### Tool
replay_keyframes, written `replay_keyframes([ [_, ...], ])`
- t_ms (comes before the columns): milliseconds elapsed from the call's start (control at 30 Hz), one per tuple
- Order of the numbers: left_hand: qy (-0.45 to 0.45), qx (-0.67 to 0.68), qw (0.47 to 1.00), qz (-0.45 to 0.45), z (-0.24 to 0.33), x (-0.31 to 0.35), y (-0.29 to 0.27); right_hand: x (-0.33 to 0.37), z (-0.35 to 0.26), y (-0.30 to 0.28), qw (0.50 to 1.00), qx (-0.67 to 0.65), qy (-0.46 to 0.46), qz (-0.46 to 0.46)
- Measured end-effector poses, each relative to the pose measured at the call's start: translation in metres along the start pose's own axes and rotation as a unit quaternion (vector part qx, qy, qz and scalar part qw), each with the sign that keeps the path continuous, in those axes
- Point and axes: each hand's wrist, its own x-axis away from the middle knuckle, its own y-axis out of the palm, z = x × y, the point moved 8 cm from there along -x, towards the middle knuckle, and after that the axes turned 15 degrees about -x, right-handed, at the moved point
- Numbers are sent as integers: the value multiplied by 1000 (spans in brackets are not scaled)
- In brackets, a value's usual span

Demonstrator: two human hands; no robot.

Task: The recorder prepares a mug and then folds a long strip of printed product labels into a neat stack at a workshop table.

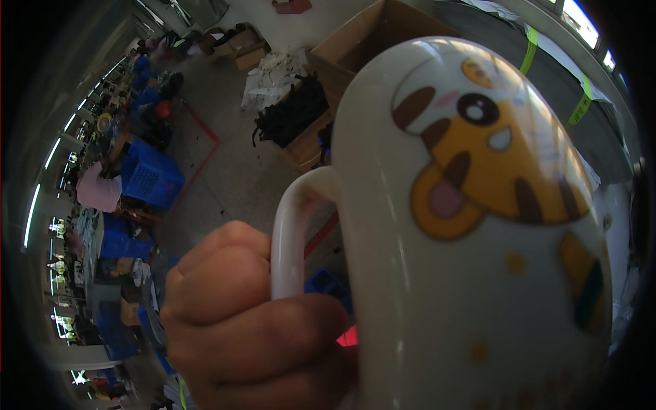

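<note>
A large white mug with a cartoon tiger printed on it fills the right half of the view, very near me. It is tipped up, with its rounded base towards the top and the tiger lying askew. My left hand is closed round the mug's white handle, fingers curled tight, on the mug's left side. The mug's rim is outside the picture at the lower edge. My right hand does not show.
Beyond the mug stand an open cardboard box, a black bundle and white bags. To the left are blue crates and a person in pink. A grey covered surface with yellow-green strips runs along the right.
</note>
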Motion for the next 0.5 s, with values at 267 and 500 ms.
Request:
replay_keyframes([
  [267, -167, 58, 977, -119, -60, 57, 19, -4, 18, 18, 999, -6, 35, -6],
  [500, -320, 133, 891, -293, -75, 133, 84, -38, 24, 45, 998, 27, 32, -40],
])
